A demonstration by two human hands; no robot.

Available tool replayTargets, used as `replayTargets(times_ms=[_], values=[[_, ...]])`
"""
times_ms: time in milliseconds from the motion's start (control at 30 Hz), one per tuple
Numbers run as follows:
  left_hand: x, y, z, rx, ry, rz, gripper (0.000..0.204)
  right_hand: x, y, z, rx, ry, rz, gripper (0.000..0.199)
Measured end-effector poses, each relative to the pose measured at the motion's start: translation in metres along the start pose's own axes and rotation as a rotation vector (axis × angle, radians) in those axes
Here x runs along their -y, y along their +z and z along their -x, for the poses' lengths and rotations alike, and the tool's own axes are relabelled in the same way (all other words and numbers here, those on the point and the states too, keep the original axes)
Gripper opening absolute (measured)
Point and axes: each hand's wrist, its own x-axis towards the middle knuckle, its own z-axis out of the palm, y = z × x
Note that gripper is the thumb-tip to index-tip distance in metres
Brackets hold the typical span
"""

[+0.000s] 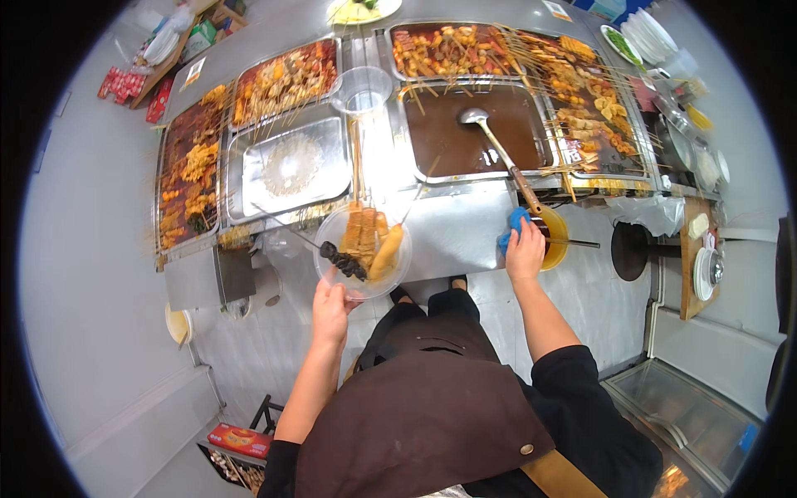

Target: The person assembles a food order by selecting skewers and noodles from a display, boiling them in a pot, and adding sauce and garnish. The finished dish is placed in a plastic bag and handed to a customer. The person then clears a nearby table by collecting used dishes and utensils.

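My left hand [331, 309] grips the rim of a clear plastic bowl [330, 226] at the near side of the counter. Skewers lie in the bowl: folded tan pieces [362, 234], a long yellow one [387, 252] and a dark, bunched one [342, 261], their sticks jutting past the rim. At the counter's front edge my right hand [525, 251] is closed on a blue cloth [518, 224]. Just above that hand ends the handle of a metal ladle [475, 116], which rests across a tray of brown broth [440, 137].
An empty-looking metal tray [290, 158] sits left of the broth. Trays of skewered food [189, 178] line both sides and the back, sticks overhanging. A clear tub [363, 87] stands between trays. Below the right hand is a yellow bucket [558, 241]; a glass-topped case [672, 407] is lower right.
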Motion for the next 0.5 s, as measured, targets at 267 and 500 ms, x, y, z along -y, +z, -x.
replayTargets(times_ms=[267, 500], values=[[-0.033, 0.109, -0.026, 0.155, 0.036, -0.095, 0.055, 0.083, -0.032, 0.006, 0.343, -0.079, -0.556, 0.050], [-0.025, 0.231, -0.040, 0.290, 0.057, -0.229, 0.057, 0.009, -0.127, -0.048, 0.652, 0.398, -1.557, 0.056]])
